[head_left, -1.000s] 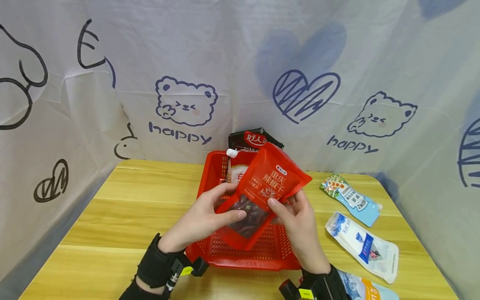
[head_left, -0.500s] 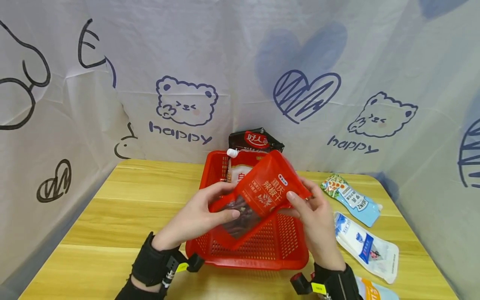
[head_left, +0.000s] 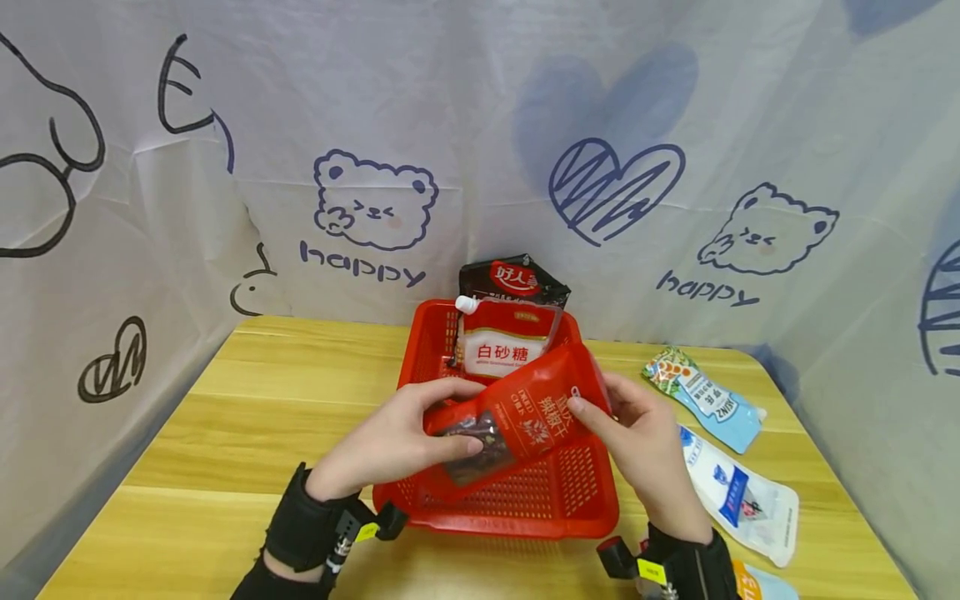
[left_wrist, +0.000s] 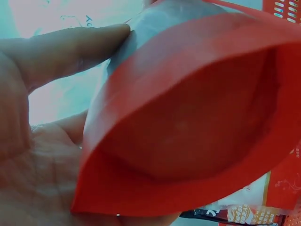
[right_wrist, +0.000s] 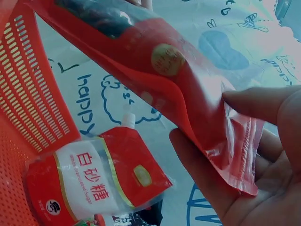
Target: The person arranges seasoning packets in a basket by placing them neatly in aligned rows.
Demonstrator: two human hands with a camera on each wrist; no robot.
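Observation:
Over the red basket [head_left: 525,527], both hands hold a red bag of dried chilies [head_left: 517,417]. My left hand [head_left: 397,433] grips its lower left end, thumb across the clear window that shows dark chilies. The right hand [head_left: 648,437] pinches the upper right end; in the right wrist view its thumb and fingers lie either side of the crimped seam. The left wrist view shows the bag's folded, hollow red base [left_wrist: 188,127] facing the camera. Behind the bag, a spouted pouch of white sugar [head_left: 502,352] stands in the basket.
A black packet [head_left: 513,279] stands at the basket's back. On the table's right lie a light blue Heinz pouch [head_left: 708,400], a white and blue pouch [head_left: 742,496] and a blue and orange packet [head_left: 761,583], partly behind the right wrist. A drawn-on white curtain [head_left: 480,125] rises behind.
The chili bag has tipped lower and more sideways, uncovering the sugar pouch. My right hand has moved right along with the bag's upper end; the left hand has barely shifted.

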